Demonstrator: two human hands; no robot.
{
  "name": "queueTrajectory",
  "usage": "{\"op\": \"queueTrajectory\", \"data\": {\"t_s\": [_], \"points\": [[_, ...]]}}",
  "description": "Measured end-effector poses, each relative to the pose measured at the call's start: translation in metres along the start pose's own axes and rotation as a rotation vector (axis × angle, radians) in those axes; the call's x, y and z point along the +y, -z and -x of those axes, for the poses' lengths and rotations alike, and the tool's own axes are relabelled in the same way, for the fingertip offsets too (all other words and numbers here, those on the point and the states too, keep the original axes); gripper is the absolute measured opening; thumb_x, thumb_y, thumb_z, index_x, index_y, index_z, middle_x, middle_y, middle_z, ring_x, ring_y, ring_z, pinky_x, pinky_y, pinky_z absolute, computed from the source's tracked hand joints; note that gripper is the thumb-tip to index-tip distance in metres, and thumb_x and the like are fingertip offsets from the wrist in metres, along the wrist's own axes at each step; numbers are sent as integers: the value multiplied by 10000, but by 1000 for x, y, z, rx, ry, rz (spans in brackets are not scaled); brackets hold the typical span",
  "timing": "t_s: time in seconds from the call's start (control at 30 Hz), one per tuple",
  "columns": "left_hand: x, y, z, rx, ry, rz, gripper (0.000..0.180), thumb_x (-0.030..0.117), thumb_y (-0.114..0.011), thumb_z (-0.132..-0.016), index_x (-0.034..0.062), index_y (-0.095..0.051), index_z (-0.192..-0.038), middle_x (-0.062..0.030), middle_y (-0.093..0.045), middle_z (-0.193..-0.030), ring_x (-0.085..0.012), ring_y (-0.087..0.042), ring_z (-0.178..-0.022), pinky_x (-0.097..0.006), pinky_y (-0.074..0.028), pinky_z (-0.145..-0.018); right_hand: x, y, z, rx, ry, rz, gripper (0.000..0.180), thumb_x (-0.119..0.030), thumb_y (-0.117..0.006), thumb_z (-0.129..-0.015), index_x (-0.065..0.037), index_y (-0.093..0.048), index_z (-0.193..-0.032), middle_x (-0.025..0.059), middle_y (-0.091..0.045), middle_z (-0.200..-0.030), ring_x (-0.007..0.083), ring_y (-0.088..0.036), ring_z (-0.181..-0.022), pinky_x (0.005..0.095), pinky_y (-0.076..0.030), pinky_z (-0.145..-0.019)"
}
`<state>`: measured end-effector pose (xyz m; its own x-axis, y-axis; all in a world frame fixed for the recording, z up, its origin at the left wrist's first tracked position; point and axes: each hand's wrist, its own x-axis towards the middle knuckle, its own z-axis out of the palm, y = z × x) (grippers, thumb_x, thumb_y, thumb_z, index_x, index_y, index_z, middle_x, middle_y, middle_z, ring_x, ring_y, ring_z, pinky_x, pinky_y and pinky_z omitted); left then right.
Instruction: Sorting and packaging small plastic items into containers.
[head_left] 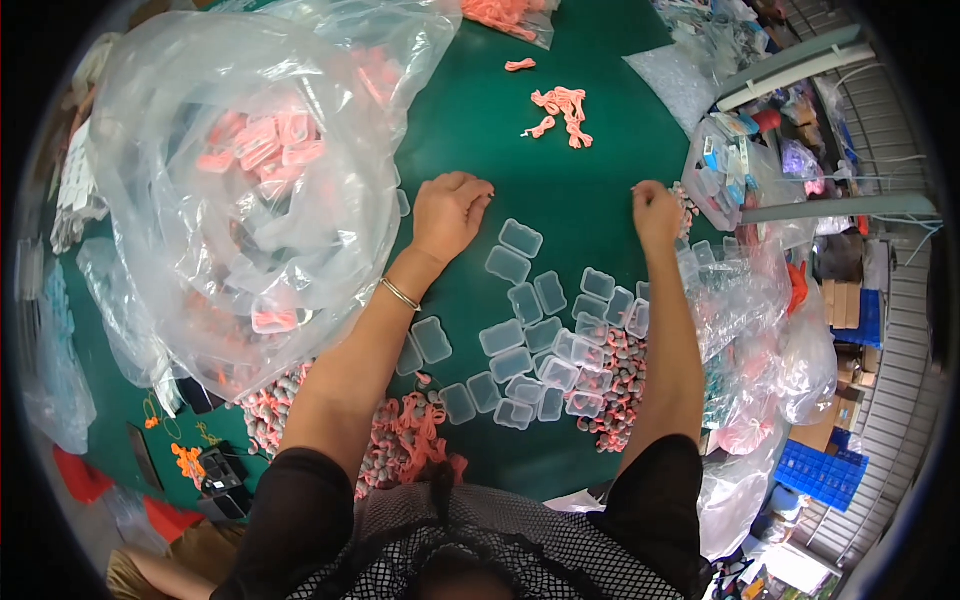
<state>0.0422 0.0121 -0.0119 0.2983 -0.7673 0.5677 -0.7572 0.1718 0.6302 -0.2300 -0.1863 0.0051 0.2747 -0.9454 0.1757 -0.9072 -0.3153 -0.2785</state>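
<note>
Left hand (450, 212) curled into loose fist, knuckles resting on green table (560, 190), nothing visibly held. Right hand (655, 212) closed, fingertips pinched together; what it pinches too small to tell. Small clear plastic square boxes (530, 330) scattered between forearms, just below hands. Large clear plastic bag of pink-filled boxes (250, 170) left of left hand. Pink cord bundles (560, 112) farther up table.

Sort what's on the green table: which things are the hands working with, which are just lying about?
In hand:
- left hand, right hand
- clear little boxes
- pink cords

Lying about:
- big clear bag
- blue crate
- bin of packets
</note>
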Motion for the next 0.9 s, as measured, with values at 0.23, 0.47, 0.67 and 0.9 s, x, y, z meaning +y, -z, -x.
{"op": "queueTrajectory", "data": {"t_s": [0.23,0.47,0.67,0.9], "points": [[43,36,15,-312,332,410,113,24,-693,-775,51,-677,-884,-68,-635,-829,-149,-594,-655,-262,-481,-595,-106,29,119,-146,249,-679,104,-67,-693,-788,-65,-671,-890,67,-645,-757,143,-598,-599,248,-471,-547],[46,29,34,-424,14,121,91,91,-673,-735,89,-664,-826,-58,-622,-839,-269,-603,-800,-378,-488,-706,-125,1,158,-121,299,-455,54,-159,-684,-763,-166,-649,-803,-22,-606,-729,216,-585,-735,392,-371,-660],[43,25,42,-405,50,97,143,124,-686,-735,93,-656,-872,-72,-580,-860,-274,-586,-811,-380,-490,-701,-135,1,161,23,426,-205,40,-170,-674,-772,-174,-649,-802,-29,-566,-760,201,-546,-771,387,-313,-768],[43,38,28,-431,-33,-25,513,257,-764,-664,134,-593,-1132,-80,-549,-916,-278,-562,-854,-395,-452,-718,-130,9,135,-1,454,-220,34,-141,-652,-782,-161,-650,-810,-3,-584,-779,210,-571,-766,379,-364,-731]]}}
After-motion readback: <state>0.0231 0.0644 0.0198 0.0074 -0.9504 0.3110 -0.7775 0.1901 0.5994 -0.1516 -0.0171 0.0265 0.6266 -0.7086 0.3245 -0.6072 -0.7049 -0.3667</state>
